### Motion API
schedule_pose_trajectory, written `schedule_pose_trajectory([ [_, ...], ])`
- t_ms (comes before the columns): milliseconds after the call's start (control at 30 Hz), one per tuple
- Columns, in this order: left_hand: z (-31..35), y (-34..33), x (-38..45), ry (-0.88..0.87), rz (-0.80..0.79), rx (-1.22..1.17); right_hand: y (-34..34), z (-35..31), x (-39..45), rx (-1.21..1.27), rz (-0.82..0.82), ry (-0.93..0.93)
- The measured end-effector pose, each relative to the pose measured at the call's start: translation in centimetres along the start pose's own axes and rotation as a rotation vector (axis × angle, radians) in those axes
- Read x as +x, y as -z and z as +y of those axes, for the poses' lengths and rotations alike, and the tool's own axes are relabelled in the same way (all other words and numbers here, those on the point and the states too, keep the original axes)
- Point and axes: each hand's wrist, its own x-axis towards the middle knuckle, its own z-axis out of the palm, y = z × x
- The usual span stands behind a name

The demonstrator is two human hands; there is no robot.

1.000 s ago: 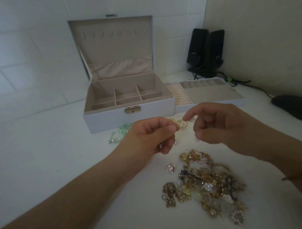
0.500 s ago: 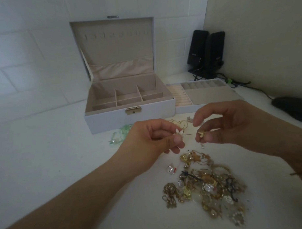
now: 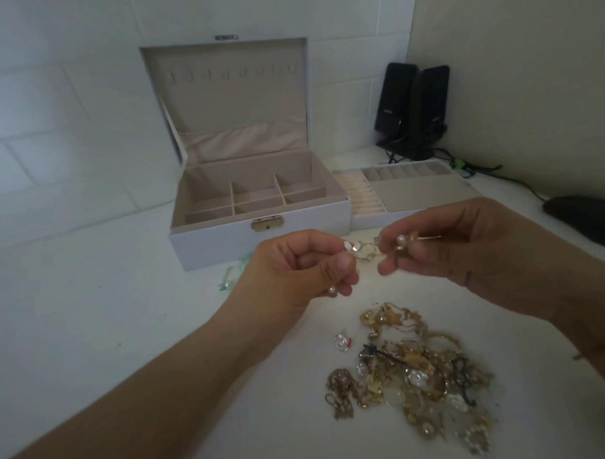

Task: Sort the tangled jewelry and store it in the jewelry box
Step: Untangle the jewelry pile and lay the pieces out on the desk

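Note:
A white jewelry box (image 3: 226, 242) stands open on the table, its beige compartments bare. Its removable tray (image 3: 419, 187) sits beside it on the right. In front of the box, above the table, my left hand (image 3: 295, 270) pinches a small gold jewelry piece (image 3: 362, 253) with a pale stone, and a pearl shows under its fingers. My right hand (image 3: 466, 247) pinches the other end of that piece, with a pearl bead at its fingertips. A tangled pile of gold jewelry (image 3: 416, 373) lies on the table below my right hand.
A green ribbon-like item (image 3: 232, 276) with a pearl lies left of my left hand. A small clear stone (image 3: 342, 341) sits beside the pile. Two black speakers (image 3: 413, 105) and cables stand in the back corner. A dark object (image 3: 585, 219) lies at the right edge.
Both hands have risen slightly and drawn together over the small gold piece. One second ago my right hand held only the hoops; now it also pinches a pearl piece.

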Motion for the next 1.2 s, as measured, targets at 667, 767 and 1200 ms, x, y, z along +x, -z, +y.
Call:
schedule_pose_trajectory([
  [667, -0.37, 0.0, -0.09, -0.012, -0.099, -0.081, -0.1, -0.25, -0.19, -0.015, -0.097, -0.043],
  [767, -0.37, -0.04, -0.09, -0.013, -0.09, -0.053, -0.07, -0.22, -0.2, -0.024, -0.057, -0.083],
  [1200, -0.18, 0.07, -0.17, 0.024, -0.148, -0.109, -0.69, -0.29, -0.42, -0.096, -0.196, 0.05],
])
